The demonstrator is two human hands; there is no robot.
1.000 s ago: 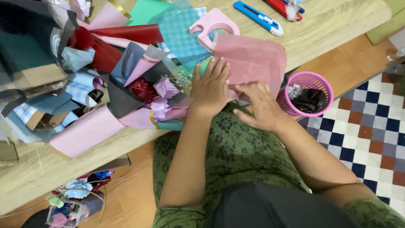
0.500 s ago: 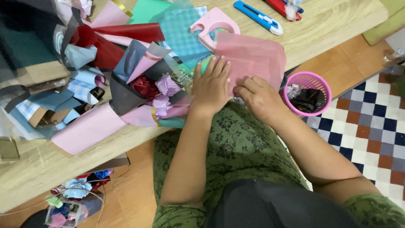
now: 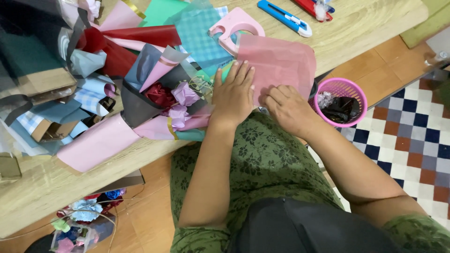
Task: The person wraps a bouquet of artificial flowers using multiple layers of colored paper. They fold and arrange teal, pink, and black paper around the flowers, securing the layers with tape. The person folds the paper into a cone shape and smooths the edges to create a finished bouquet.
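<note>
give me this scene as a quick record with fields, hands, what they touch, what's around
left hand: left hand lies flat, palm down, on the pink sheet
right hand: right hand pinches the sheet's near edge, fingers curled
surface: wooden table
left of hands: small bouquet of red and lilac flowers in grey and pink wrap
behind the sheet: pink tape holder, teal checked paper
far edge: blue utility knife
floor: pink basket holding dark scraps
</note>
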